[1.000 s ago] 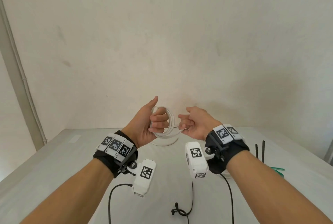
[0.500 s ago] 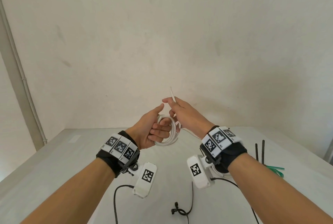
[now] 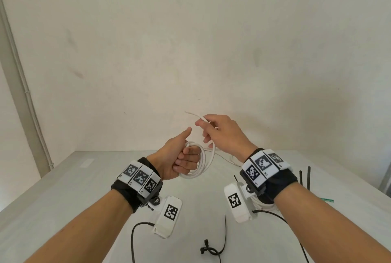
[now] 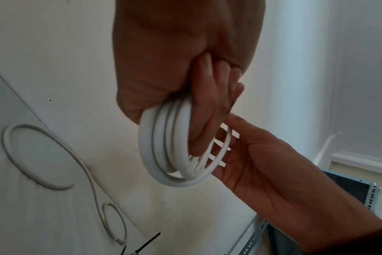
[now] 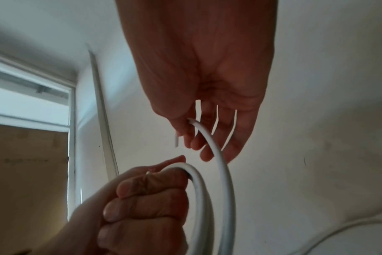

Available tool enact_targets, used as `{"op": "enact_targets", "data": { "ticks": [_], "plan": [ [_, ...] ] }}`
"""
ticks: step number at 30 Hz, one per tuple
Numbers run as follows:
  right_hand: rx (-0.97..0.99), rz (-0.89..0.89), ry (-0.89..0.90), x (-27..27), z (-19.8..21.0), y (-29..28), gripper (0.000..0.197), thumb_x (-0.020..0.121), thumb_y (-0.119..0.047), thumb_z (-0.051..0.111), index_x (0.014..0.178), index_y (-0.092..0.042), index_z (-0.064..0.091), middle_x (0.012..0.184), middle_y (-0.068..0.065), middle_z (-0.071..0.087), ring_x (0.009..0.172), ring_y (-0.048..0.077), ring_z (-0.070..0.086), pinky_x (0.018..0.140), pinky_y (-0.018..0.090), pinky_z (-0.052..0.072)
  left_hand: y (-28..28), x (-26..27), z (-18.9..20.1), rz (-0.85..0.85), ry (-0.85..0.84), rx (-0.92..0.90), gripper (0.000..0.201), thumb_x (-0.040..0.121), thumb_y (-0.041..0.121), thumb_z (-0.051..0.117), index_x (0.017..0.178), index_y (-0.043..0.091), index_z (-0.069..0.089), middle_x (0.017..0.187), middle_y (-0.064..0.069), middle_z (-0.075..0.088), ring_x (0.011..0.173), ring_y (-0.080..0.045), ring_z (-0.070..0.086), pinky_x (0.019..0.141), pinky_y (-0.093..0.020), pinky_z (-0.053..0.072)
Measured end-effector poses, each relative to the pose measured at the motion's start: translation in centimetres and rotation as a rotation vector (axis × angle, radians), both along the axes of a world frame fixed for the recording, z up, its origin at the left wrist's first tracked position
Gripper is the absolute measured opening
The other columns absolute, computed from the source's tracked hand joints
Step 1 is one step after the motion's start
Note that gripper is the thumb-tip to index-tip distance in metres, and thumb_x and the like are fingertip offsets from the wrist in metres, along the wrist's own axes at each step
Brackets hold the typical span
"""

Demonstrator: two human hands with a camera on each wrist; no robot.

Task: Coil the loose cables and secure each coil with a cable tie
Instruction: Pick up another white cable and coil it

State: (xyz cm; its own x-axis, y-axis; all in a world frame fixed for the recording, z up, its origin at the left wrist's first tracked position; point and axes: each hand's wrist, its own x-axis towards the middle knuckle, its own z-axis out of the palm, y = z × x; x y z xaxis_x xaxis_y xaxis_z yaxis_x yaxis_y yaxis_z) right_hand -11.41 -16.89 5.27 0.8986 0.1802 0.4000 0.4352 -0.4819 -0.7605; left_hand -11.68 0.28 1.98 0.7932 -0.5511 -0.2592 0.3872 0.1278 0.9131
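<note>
2 hands work one white cable above the grey table (image 3: 63, 199). At centre left of the head view, the left hand (image 3: 179, 161) has its fingers curled through the white coil (image 3: 201, 163), thumb raised; the left wrist view shows several stacked loops hanging from that fist. Just right of it and higher, the right hand (image 3: 224, 133) pinches the cable's free end (image 3: 193, 114) between thumb and forefinger, with the other fingers loosely spread. A second ago that hand was level with the coil, holding the strand low beside it; half a second ago it had risen to the left thumb; now it has lifted further and drawn apart, with the tip poking toward the upper left. The short tail suggests the winding is nearly finished, leaving only this end to lay in before tying. Lower centre, a black cable tie (image 3: 223, 239) lies loose on the table, and more black ties (image 3: 309, 178) stand at the right edge near a green tie (image 3: 326, 199). Another white cable (image 4: 39, 155) lies uncoiled on the table in the left wrist view. No brand or readable writing shows; the wristbands and wrist cameras carry only black-and-white square markers.
</note>
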Motion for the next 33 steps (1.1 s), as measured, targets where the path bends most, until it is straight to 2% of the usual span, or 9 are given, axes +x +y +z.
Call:
{"op": "enact_targets", "data": {
  "ticks": [3, 6, 10, 13, 17, 21, 24, 29, 33],
  "plan": [
    [0.203, 0.175, 0.233, -0.9, -0.1, 0.5, 0.025, 0.107, -0.042, 0.052, 0.112, -0.032, 0.074, 0.098, 0.010, 0.071, 0.089, 0.031, 0.075, 0.079, 0.046, 0.061, -0.4, -0.4, 0.3, -0.020, -0.047, 0.021, 0.078, 0.087, 0.089, 0.027, 0.052, 0.020, 0.028, 0.043, 0.007, 0.019, 0.033, -0.006, 0.016, 0.030, -0.018, 0.008],
    [0.321, 0.236, 0.341, -1.2, -1.0, 1.1, 0.028, 0.110, -0.044, 0.043, 0.117, -0.036, 0.069, 0.096, 0.013, 0.066, 0.084, 0.029, 0.067, 0.074, 0.041, 0.054, -1.1, -1.1, 0.7, -0.073, -0.108, 0.040, 0.083, 0.070, 0.102, 0.027, 0.056, 0.021, 0.023, 0.046, 0.006, 0.015, 0.036, -0.008, 0.011, 0.035, -0.019, 0.004],
    [0.304, 0.170, 0.323, -0.5, -2.3, 2.0, 0.027, 0.110, -0.047, 0.039, 0.115, -0.040, 0.065, 0.090, -0.008, 0.064, 0.092, 0.015, 0.059, 0.103, 0.047, 0.052, -2.0, -1.8, 1.3, -0.003, -0.198, 0.196, 0.084, 0.070, 0.103, 0.020, 0.057, 0.020, 0.023, 0.049, 0.003, 0.016, 0.038, -0.010, 0.013, 0.036, -0.020, 0.007],
    [0.283, 0.093, 0.301, -0.3, -2.4, 2.5, 0.030, 0.110, -0.047, 0.035, 0.117, -0.033, 0.060, 0.072, -0.006, 0.062, 0.065, 0.014, 0.060, 0.086, 0.044, 0.056, -2.8, -2.2, 1.8, 0.123, -0.281, 0.333, 0.082, 0.074, 0.100, 0.018, 0.055, 0.021, 0.026, 0.052, 0.001, 0.021, 0.041, -0.013, 0.018, 0.038, -0.020, 0.014],
    [0.183, -0.042, 0.161, 0.1, -2.4, 2.8, 0.029, 0.105, -0.051, 0.033, 0.109, -0.039, 0.059, 0.087, 0.002, 0.069, 0.077, 0.023, 0.066, 0.086, 0.050, 0.059, -3.6, -2.2, 2.2, 0.314, -0.352, 0.352, 0.082, 0.083, 0.093, 0.021, 0.049, 0.020, 0.034, 0.050, -0.002, 0.035, 0.043, -0.016, 0.029, 0.043, -0.025, 0.025],
    [0.345, -0.073, 0.241, -0.2, -2.1, 2.2, 0.027, 0.108, -0.037, 0.036, 0.112, -0.027, 0.060, 0.074, 0.008, 0.057, 0.052, 0.020, 0.051, 0.050, 0.031, 0.047, -3.5, -1.9, 1.9, 0.479, -0.342, 0.316, 0.087, 0.090, 0.086, 0.018, 0.052, 0.013, 0.047, 0.046, -0.001, 0.043, 0.043, -0.016, 0.035, 0.047, -0.029, 0.029],
    [0.509, -0.023, 0.386, -0.5, -1.8, 2.1, 0.029, 0.110, -0.032, 0.036, 0.117, -0.017, 0.059, 0.064, 0.005, 0.045, 0.043, 0.014, 0.035, 0.042, 0.026, 0.033, -3.6, -1.5, 1.5, 0.481, -0.332, 0.313, 0.087, 0.088, 0.089, 0.017, 0.066, 0.011, 0.049, 0.052, -0.001, 0.038, 0.044, -0.015, 0.030, 0.041, -0.026, 0.024],
    [0.539, -0.034, 0.461, -0.8, -2.1, 2.3, 0.029, 0.109, -0.030, 0.035, 0.116, -0.014, 0.059, 0.070, 0.007, 0.041, 0.048, 0.015, 0.026, 0.044, 0.025, 0.023, -3.2, -1.2, 1.9, 0.377, -0.285, 0.269, 0.078, 0.091, 0.085, 0.027, 0.063, 0.014, 0.044, 0.056, -0.001, 0.040, 0.044, -0.015, 0.029, 0.039, -0.025, 0.021],
    [0.547, -0.133, 0.403, -0.5, -2.2, 1.9, 0.028, 0.108, -0.026, 0.035, 0.113, -0.012, 0.058, 0.069, 0.007, 0.049, 0.043, 0.015, 0.032, 0.040, 0.024, 0.026, -2.9, -1.5, 1.7, 0.301, -0.314, 0.229, 0.051, 0.099, 0.054, 0.042, 0.074, 0.010, 0.051, 0.060, 0.000, 0.036, 0.049, -0.016, 0.032, 0.050, -0.027, 0.030]
  ]
}}
